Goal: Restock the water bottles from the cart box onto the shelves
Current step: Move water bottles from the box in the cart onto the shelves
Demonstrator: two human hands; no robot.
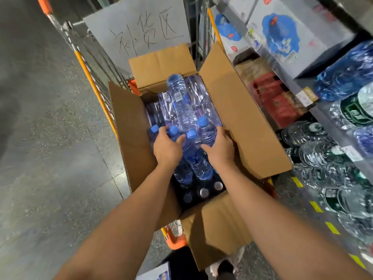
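Note:
An open cardboard box sits in the orange cart, its flaps folded out. Inside lie several clear water bottles with blue caps; one long bottle lies on top, cap towards me. Both my hands are in the box. My left hand curls around the neck of a bottle near the left side. My right hand grips another bottle at the box's right side. More bottles stand upright below my wrists.
The orange cart rail runs along the left, with grey floor beyond. A handwritten paper sign stands behind the box. On the right, shelves hold wrapped packs of water bottles and printed cartons. My shoe shows at the bottom.

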